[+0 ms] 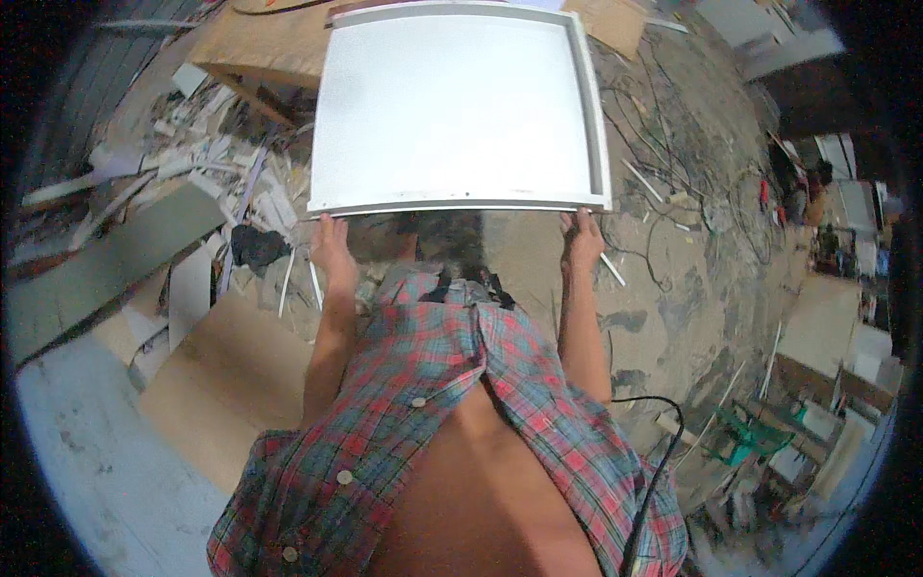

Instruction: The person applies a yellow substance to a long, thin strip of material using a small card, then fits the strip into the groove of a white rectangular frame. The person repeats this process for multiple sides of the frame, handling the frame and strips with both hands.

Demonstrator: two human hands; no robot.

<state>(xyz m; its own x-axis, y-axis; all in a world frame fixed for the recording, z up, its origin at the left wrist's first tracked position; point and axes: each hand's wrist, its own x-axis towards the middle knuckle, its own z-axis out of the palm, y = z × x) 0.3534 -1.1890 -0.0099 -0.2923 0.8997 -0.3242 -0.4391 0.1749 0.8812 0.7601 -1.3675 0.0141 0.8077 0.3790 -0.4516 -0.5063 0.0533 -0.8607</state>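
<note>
A large white rectangular panel [452,106] with a raised rim along its near, right and far edges lies in front of me, its far part over a wooden table. My left hand [333,252] holds its near left corner, fingertips at the edge. At the near right corner my right hand [582,242] grips the same edge. Fingers of both hands are partly hidden by the panel's rim. Small dark marks dot the near rim.
A wooden table [255,50] stands at the far left. White offcuts [226,159] are heaped left, beside a long grey board [115,264] and a brown sheet [231,385]. Cables [654,240] and thin white strips lie on the dirty floor at right, with a green object [745,435] farther off.
</note>
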